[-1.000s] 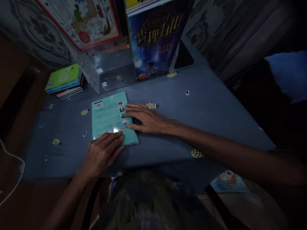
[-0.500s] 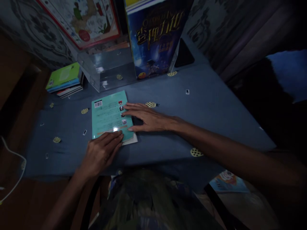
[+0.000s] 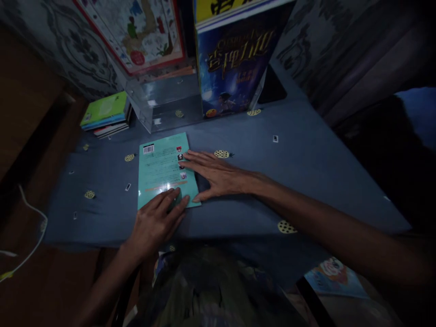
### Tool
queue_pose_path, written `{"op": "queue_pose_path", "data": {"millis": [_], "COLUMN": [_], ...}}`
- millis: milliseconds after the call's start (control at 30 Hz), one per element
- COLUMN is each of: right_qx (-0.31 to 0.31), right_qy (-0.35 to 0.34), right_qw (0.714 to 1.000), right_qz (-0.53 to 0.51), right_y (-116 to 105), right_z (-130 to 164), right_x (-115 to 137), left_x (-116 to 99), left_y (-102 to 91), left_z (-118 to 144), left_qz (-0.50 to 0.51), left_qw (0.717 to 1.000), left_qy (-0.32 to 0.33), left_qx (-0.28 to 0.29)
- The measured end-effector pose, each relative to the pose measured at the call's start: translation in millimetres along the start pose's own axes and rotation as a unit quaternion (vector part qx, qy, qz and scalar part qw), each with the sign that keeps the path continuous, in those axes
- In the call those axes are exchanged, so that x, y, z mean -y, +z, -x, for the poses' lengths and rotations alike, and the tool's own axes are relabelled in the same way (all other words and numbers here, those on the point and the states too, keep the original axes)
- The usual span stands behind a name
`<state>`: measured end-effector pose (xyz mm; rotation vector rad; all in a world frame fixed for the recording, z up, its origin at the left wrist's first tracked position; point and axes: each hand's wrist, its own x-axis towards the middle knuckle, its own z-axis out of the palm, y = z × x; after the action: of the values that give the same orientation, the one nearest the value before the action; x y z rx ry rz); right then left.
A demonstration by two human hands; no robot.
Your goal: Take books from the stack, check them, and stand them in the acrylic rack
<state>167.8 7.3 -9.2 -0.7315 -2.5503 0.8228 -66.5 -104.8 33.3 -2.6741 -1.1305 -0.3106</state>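
Note:
A teal book (image 3: 160, 170) lies closed and flat on the blue tablecloth, its barcode at the upper left of the cover facing up. Over its lower edge rests my left hand (image 3: 158, 218), fingers stretched out on the cover and thumb near the lower right corner. My right hand (image 3: 218, 175) lies along the book's right edge, fingers spread, their tips on the cover and the thumb at the corner. Neither hand grips anything.
Behind the book stands a clear acrylic rack (image 3: 173, 106) holding a dark blue book (image 3: 235, 68) and a red-edged picture book (image 3: 146, 36). Left of it is a stack of books (image 3: 107, 111). A black flat object (image 3: 272, 86) lies right. A white cable (image 3: 36, 209) hangs at far left.
The white page edges that showed below the teal cover are now out of sight. My left thumb has come out onto the cover, and my right thumb has spread lower. The view has shifted slightly.

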Motion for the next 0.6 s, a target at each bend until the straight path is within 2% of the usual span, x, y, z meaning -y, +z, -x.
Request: {"op": "queue_pose_path", "data": {"millis": [167,300,433,600], "right_qx": [0.004,0.018,0.026,0.034], "right_qy": [0.008,0.022,0.023,0.020], "right_qw": [1.000,1.000,0.999,0.998], "right_qz": [0.000,0.003,0.020,0.050], "right_y": [-1,-2,-1,1], "right_z": [2,2,0,-2], "right_x": [0,0,-1,-3], "left_x": [-3,13,30,35], "left_y": [5.1,0.1,-3.6,8.0], "left_z": [15,37,58,70], "left_qz": [0.034,0.059,0.069,0.111], "left_qw": [0.999,0.998,0.994,0.983], "left_qy": [-0.015,-0.028,-0.073,-0.114], "left_qx": [-0.003,-0.021,-0.043,-0.095]}}
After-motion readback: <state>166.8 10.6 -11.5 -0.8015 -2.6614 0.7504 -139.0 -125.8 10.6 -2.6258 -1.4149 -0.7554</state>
